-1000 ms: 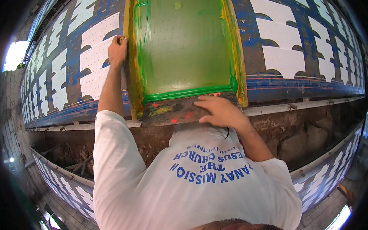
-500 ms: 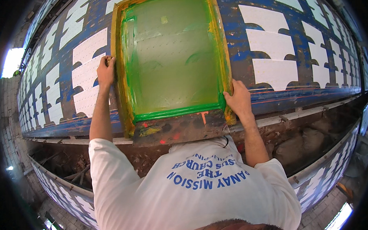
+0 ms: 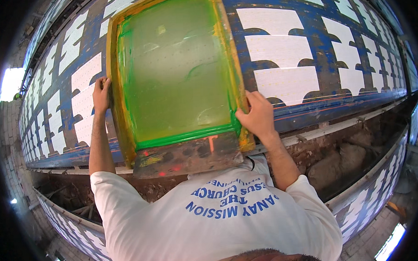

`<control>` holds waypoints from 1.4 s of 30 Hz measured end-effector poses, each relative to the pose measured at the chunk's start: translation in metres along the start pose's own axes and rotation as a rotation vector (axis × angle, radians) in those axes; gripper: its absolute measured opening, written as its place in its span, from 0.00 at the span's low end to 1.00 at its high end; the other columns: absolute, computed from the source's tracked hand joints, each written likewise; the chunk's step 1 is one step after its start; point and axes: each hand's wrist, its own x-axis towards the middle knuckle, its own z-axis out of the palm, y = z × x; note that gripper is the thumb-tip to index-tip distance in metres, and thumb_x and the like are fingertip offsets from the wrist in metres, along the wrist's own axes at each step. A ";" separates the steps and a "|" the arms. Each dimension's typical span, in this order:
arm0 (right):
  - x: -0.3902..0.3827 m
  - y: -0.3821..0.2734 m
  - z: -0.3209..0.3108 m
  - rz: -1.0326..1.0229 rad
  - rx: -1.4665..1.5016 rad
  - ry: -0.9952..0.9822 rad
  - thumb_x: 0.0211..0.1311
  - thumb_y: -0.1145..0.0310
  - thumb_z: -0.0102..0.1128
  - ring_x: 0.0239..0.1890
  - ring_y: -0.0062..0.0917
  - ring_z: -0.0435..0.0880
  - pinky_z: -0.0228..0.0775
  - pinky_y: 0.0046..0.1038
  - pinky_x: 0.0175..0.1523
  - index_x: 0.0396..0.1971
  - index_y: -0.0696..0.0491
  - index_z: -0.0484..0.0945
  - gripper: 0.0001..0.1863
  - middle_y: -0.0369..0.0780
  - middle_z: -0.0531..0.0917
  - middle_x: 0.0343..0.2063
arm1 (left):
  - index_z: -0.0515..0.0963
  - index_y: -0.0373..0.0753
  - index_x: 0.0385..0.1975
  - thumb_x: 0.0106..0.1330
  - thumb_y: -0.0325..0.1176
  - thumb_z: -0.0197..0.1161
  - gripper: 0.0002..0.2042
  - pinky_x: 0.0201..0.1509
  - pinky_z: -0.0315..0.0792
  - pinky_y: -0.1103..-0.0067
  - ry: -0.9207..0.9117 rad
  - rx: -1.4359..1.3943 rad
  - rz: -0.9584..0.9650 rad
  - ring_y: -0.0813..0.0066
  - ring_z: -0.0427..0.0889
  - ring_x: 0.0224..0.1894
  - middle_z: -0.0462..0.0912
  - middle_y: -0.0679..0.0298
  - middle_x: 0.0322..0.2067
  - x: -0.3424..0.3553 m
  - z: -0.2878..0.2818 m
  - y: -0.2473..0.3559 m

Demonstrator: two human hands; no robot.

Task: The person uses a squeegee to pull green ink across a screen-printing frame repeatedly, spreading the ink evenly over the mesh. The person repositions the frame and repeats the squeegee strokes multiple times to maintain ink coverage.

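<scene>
A screen printing frame lies tilted over the long table, with a green-yellow mesh, bright green edges and wooden sides stained yellow. My left hand is closed at its left side, fingertips against the wood. On the lower right side my right hand grips the frame, its thumb over the green edge. A dark board with red and orange paint spots is joined to the frame's near end. White cut pieces show beside my left hand, partly under the frame. More white pieces lie right of it.
The long table has a worn blue and brown surface, with rows of white pieces running to both sides. Along its near edge runs a rail. A dark trough holding sacks or debris lies below, with another table of white pieces behind.
The frame has moved left and toward me in the view and turned slightly, with both hands staying on it. More of the white pieces on the right now show.
</scene>
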 end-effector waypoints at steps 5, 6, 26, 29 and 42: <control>0.011 0.103 -0.080 0.027 -0.004 0.036 0.49 0.68 0.73 0.40 0.43 0.86 0.80 0.41 0.44 0.53 0.60 0.84 0.28 0.47 0.83 0.36 | 0.81 0.38 0.56 0.74 0.51 0.66 0.23 0.59 0.78 0.68 0.053 0.021 0.044 0.58 0.88 0.51 0.89 0.51 0.48 -0.019 0.071 0.121; 0.011 0.126 -0.098 0.058 -0.038 0.026 0.49 0.69 0.73 0.39 0.42 0.86 0.80 0.40 0.44 0.53 0.59 0.84 0.27 0.47 0.84 0.36 | 0.81 0.38 0.56 0.74 0.52 0.66 0.23 0.59 0.78 0.68 0.064 0.029 0.053 0.56 0.88 0.51 0.89 0.50 0.48 -0.026 0.092 0.148; 0.001 0.338 -0.239 0.174 0.025 -0.074 0.58 0.76 0.73 0.49 0.35 0.87 0.88 0.35 0.47 0.59 0.63 0.81 0.27 0.45 0.84 0.49 | 0.79 0.36 0.55 0.74 0.47 0.63 0.21 0.58 0.78 0.58 0.114 0.031 0.053 0.44 0.86 0.53 0.88 0.45 0.48 -0.115 0.269 0.350; 0.002 0.340 -0.243 0.152 -0.005 -0.131 0.60 0.75 0.73 0.49 0.34 0.87 0.88 0.36 0.48 0.60 0.63 0.81 0.26 0.45 0.84 0.49 | 0.79 0.38 0.56 0.75 0.48 0.62 0.21 0.58 0.78 0.58 0.105 0.056 0.027 0.44 0.85 0.53 0.87 0.46 0.49 -0.116 0.276 0.350; -0.045 0.230 -0.232 -0.317 0.133 -0.629 0.58 0.62 0.78 0.64 0.45 0.78 0.73 0.43 0.67 0.63 0.55 0.79 0.32 0.49 0.78 0.61 | 0.77 0.37 0.58 0.76 0.51 0.59 0.23 0.59 0.77 0.55 0.021 0.119 0.010 0.40 0.85 0.55 0.87 0.43 0.49 -0.107 0.295 0.335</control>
